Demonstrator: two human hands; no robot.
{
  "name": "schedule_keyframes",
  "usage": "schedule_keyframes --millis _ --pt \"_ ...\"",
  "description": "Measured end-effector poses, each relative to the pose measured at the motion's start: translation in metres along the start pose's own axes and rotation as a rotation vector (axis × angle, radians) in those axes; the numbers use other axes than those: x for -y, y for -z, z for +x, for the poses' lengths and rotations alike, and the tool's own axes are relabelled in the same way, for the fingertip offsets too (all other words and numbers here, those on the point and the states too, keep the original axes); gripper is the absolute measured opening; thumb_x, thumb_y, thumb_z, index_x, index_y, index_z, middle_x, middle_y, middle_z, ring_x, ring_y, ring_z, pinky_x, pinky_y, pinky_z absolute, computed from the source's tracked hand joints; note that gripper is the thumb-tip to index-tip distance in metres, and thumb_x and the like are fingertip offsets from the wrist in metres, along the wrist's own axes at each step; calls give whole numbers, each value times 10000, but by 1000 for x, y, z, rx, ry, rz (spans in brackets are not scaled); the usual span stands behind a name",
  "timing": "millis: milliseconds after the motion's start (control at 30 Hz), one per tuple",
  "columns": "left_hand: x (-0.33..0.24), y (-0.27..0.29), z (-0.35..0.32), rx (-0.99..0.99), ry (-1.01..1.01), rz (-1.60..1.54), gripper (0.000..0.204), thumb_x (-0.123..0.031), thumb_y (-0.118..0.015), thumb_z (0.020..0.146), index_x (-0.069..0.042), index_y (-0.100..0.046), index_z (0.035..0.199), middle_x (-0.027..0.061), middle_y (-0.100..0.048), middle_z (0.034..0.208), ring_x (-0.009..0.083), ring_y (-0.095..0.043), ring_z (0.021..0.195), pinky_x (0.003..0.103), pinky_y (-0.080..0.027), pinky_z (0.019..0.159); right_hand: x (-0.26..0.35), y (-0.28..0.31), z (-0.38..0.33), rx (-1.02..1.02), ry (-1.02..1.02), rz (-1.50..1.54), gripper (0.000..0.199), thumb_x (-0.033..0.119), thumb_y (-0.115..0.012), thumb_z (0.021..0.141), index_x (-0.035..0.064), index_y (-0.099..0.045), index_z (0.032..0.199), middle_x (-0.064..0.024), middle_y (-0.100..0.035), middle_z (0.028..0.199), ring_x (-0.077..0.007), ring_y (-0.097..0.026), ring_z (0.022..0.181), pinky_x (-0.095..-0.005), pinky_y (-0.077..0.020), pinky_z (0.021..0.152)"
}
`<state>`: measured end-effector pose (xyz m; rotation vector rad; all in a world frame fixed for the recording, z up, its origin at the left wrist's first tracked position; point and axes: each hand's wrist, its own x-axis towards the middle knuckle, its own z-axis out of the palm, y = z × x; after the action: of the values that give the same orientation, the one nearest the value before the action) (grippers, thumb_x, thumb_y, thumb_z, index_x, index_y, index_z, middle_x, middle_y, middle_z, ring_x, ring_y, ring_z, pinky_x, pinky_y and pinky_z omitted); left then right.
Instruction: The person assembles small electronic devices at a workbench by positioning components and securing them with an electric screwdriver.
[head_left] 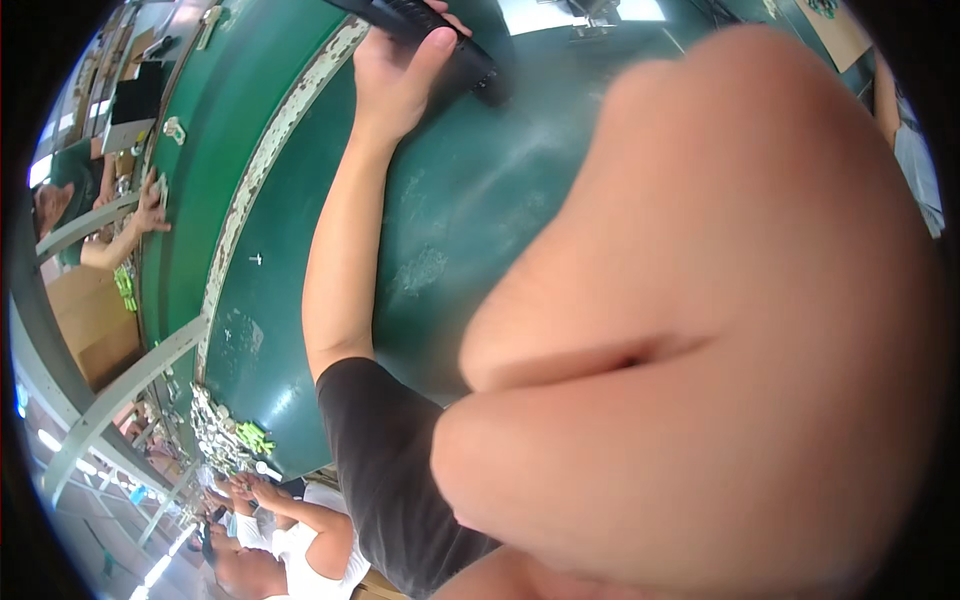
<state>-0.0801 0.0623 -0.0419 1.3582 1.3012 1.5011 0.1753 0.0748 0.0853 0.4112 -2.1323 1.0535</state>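
Observation:
My left hand (398, 72) reaches far out over a dark green work surface (470, 220) and is closed around a long black ribbed object (430, 30) lying at the top of the view. Its bare forearm runs down to a black sleeve (385, 470). My right arm (720, 330) is bent very close to the camera and fills the right half of the picture. The right hand itself is out of sight, and the arm hides whatever lies behind it.
A worn pale strip (262, 160) separates the green surface from a green belt (210, 170) on the left. Small green and pale parts (228, 432) are heaped at the lower left. Other people work at the left (110, 225) and the bottom left (290, 525).

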Motion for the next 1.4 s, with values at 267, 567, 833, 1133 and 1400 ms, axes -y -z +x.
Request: schedule_keyframes --millis 267,567,833,1133,1400 --pt "16 -2 4 -61 -55 -109 414 -193 -739 939 41 -593 1248 146 -736 1017 183 -698 871 354 -572 792 18 0 2 94 57 -65 66 53 -625 908 41 -689 905 -126 -684 944 -246 -670 786 -379 -548 692" --pt "6 7 2 37 -73 195 421 -243 -750 966 26 -597 1251 103 -724 1077 173 -691 1022 335 -547 951 24 2 20 289 205 2 95 80 -592 940 53 -679 915 -122 -683 955 -248 -678 796 -394 -556 694" --pt "-3 3 -3 -19 -41 127 502 -376 -786 933 2 -652 1235 61 -696 1120 138 -660 1024 320 -528 949 31 11 28 392 297 123 123 104 -562 968 64 -670 925 -119 -682 965 -249 -685 804 -407 -564 695" --pt "-14 2 -4 -43 -64 159 379 -344 -764 946 -2 -665 1075 10 -667 881 91 -592 776 267 -506 709 39 40 -2 367 383 420 157 131 -529 1000 76 -660 935 -116 -680 976 -250 -693 814 -422 -572 697" --pt "-6 3 -2 -43 -64 195 397 -328 -770 945 -1 -652 1137 21 -663 932 92 -605 814 267 -511 744 42 45 36 259 418 226 161 193 -519 1021 93 -642 995 -122 -676 1007 -273 -695 829 -446 -578 708"
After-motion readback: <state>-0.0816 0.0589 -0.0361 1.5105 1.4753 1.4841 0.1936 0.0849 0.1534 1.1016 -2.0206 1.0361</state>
